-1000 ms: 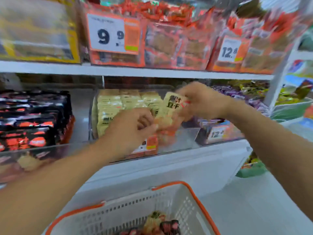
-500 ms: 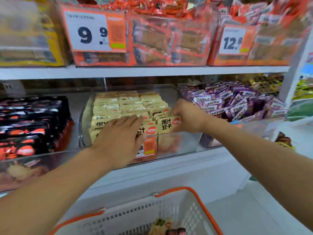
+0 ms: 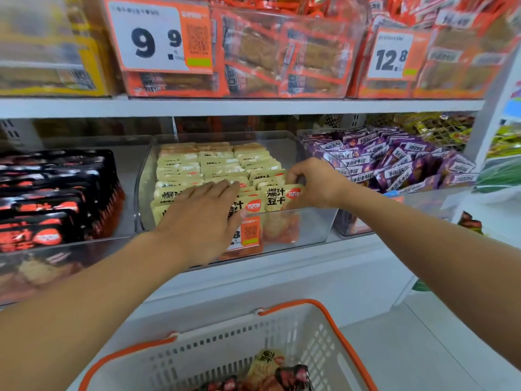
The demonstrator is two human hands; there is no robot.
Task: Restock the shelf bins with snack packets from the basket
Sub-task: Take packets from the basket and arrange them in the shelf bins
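White store shelving w/ clear plastic bins in two tiers; pale floor showing at the lower right.

Far left, upper tier: yellow-trimmed bin, contents blurred. Below it, a bin of black-and-red packets standing in rows, text too blurred to read.

Next over, top tier: orange packets behind a price card reading "9.9" w/ a QR code on an orange strip.

Centre, lower tier: clear bin holding cream snack packets in three neat rows. Left hand is lying flat on the front-left packets, fingers straight & slightly spread, pressing down, gripping nothing. Right hand is pinching the top edge of the front cream packet at the row's right end, fingers curled round it; packet is standing inside the bin against the front wall. It's reading "爆汁豆干" w/ a red round logo. A small orange price tag is sitting on the bin front, partly hidden by the left hand.

Right: bin of purple packets piled loosely, print too small to read. Above them, a second card reading "12.8".

Bottom centre-right: white basket w/ orange rim, holding one more cream packet and a few dark red ones.
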